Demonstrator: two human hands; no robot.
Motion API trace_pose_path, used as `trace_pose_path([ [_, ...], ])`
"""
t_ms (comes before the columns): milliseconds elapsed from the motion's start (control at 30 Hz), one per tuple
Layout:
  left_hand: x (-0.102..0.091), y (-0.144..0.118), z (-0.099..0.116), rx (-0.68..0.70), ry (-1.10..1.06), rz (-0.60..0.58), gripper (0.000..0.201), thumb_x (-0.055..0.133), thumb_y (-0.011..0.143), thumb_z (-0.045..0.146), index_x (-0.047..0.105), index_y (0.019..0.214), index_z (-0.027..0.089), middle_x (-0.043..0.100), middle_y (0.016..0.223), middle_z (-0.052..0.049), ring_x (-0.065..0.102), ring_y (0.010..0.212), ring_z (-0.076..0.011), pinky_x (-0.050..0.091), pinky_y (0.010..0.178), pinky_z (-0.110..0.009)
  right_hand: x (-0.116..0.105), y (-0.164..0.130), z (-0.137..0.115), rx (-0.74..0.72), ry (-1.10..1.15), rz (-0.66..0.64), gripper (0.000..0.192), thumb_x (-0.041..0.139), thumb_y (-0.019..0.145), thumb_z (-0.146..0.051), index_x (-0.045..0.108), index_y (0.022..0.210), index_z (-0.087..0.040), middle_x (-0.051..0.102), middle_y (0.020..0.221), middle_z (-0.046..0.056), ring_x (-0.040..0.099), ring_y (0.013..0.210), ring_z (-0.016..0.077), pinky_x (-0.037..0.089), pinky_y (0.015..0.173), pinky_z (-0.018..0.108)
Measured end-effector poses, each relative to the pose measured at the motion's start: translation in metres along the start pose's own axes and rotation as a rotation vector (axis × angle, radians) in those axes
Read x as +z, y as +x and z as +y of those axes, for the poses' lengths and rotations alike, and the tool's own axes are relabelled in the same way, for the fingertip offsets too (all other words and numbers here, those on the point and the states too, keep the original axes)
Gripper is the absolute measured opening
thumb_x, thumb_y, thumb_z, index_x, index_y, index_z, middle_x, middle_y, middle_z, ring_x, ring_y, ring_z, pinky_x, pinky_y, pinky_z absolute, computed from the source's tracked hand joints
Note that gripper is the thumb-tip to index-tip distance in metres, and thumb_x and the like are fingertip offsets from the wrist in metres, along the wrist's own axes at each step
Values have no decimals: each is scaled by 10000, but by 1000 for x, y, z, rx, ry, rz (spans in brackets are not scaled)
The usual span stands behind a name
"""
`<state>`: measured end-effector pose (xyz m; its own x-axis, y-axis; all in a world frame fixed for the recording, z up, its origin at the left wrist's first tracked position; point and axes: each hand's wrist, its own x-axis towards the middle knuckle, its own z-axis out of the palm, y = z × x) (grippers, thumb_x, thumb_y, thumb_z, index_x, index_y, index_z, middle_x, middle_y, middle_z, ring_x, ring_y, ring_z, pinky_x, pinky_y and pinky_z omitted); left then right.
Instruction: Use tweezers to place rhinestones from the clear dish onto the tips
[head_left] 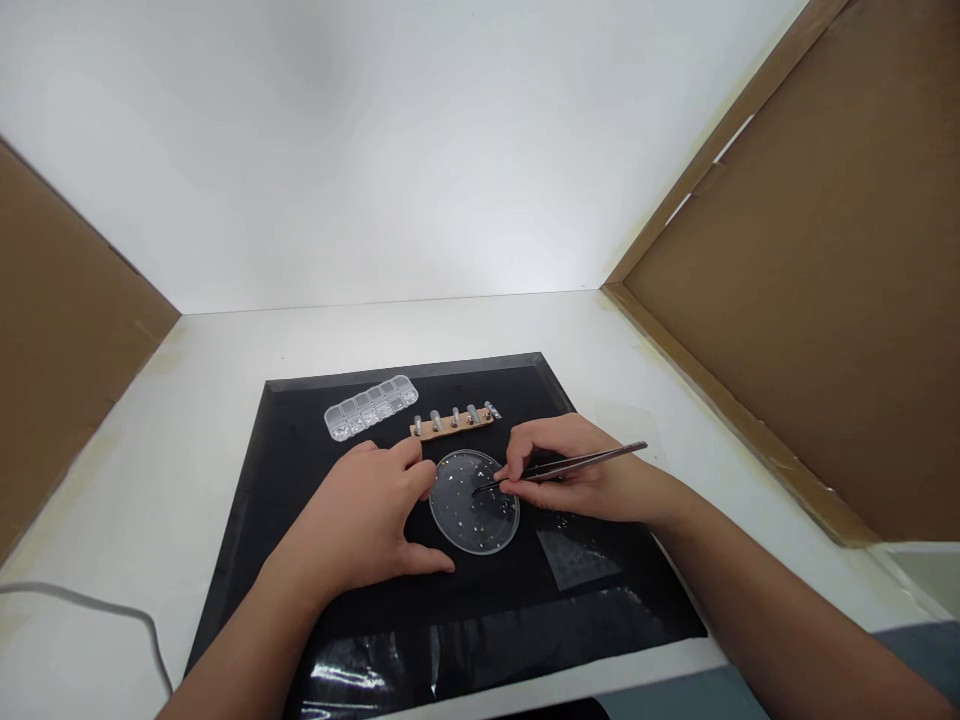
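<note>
My right hand [574,465] is closed around a pair of tweezers [592,461], whose tips reach over a round clear dish [469,535]. Many tiny shiny rhinestones lie scattered in the dish. At the dish's left side rests my left hand [386,515], thumb and fingers apart, the index fingertip near the rim. Just beyond the dish stands a strip holder [450,425] carrying several silvery nail tips in a row. The holder's left end is close to my left fingers.
A clear compartment case [371,408] with small sparkly pieces sits behind my left hand. Everything lies on a black mat [300,440]. A small clear sheet [577,560] is at right, and a grey cable [82,600] runs along the left. Cardboard panels [810,300] flank the white table.
</note>
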<state>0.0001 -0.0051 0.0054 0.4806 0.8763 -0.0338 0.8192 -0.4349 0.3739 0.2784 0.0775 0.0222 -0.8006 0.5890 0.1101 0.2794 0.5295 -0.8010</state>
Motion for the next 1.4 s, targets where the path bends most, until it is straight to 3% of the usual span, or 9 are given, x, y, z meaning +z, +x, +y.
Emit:
trace_pose_path([
  [567,0,-1,0,24,13,41,506,933,692,588,657,906,222,663,970,-16,603,753,-234,453,699,-387,-10,-7,-2,-2,188,188,143,834,897,-222,694,877,-199,786,820,34,791,755,172,631,639,243],
  [667,0,-1,1,64,-23,125,439,880,786,558,644,942,223,672,1016,-27,618,760,-226,466,676,-377,-11,-8,-2,-38,249,289,161,838,898,-196,679,879,-209,787,829,34,790,721,166,624,618,240],
  [800,2,-2,5,154,-233,313,275,762,945,403,643,1123,231,683,1079,-20,647,772,-169,512,657,-330,-10,-5,-1,-49,313,404,184,838,917,-235,661,873,-218,778,799,26,779,682,166,607,602,258],
  [1000,14,4,11,165,-524,523,245,689,1008,285,675,1250,247,711,1212,-47,677,734,-89,550,581,-235,-2,1,3,13,446,461,237,852,921,-310,644,864,-213,740,766,-7,752,659,138,570,614,245],
  [1400,15,11,27,57,-684,595,124,711,980,297,766,1075,236,769,942,-23,670,693,-106,477,491,-203,10,3,5,129,635,452,257,874,898,-327,645,883,-212,710,731,-19,730,646,130,589,615,248],
])
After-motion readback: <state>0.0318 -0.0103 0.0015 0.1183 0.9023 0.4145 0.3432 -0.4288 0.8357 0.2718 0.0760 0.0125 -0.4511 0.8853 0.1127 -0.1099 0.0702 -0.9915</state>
